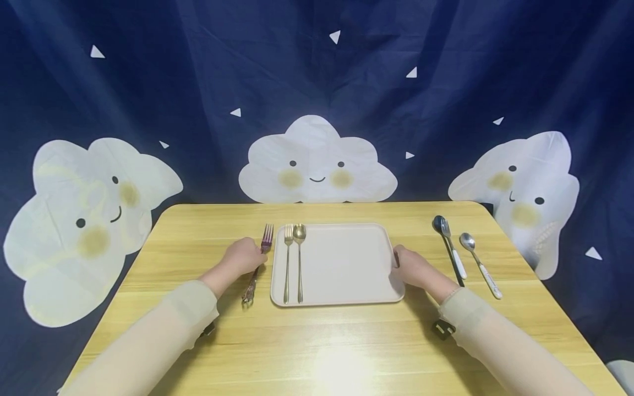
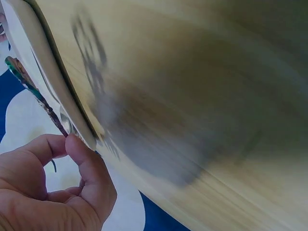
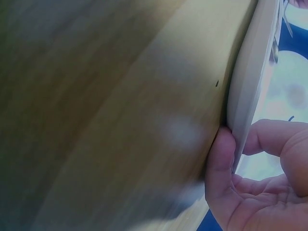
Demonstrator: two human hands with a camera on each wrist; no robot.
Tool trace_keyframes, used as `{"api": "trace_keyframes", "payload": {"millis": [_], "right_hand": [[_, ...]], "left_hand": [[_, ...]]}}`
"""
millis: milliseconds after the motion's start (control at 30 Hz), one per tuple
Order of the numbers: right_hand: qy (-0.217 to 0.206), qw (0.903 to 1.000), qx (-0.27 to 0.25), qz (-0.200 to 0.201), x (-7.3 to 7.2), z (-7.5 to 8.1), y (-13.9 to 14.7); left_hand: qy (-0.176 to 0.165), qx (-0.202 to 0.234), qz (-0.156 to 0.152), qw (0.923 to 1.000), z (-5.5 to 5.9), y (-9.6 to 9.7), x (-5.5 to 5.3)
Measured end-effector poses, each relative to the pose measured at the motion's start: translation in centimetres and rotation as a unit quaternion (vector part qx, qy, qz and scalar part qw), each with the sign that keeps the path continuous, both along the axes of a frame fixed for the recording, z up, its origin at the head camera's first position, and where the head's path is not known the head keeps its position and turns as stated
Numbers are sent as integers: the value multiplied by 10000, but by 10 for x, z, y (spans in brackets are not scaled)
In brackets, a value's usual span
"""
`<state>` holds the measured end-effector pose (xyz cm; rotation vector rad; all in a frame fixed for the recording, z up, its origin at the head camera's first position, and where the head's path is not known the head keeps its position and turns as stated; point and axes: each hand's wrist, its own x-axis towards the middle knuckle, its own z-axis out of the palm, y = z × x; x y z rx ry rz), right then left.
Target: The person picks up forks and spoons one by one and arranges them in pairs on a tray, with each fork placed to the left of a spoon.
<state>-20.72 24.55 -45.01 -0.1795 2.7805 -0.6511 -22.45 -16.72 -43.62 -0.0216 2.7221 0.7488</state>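
Note:
Between thumb and forefinger, my left hand pinches a fork just left of the tray. Its tines look purplish and point away; the ornate handle shows in the left wrist view, over the tabletop. My right hand grips the right edge of a pale rectangular tray. In the right wrist view, the thumb and a finger lie on either side of the tray's rim. A gold fork and a gold spoon lie side by side at the tray's left end.
Right of the tray on the wooden table lie a dark spoon, a fork with a white handle and a spoon with a patterned white handle. A dark blue cloud-print curtain hangs behind the table's far edge.

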Motion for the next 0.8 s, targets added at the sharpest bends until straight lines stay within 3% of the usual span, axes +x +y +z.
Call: {"api": "trace_keyframes", "payload": {"millis": [367, 800], "right_hand": [[6, 10000, -46, -14, -1, -1, 1], [-46, 10000, -9, -50, -2, -2, 1]], "left_hand": [[95, -20, 88, 9999, 9, 22, 2], [378, -171, -121, 9991, 1, 42, -3]]}}
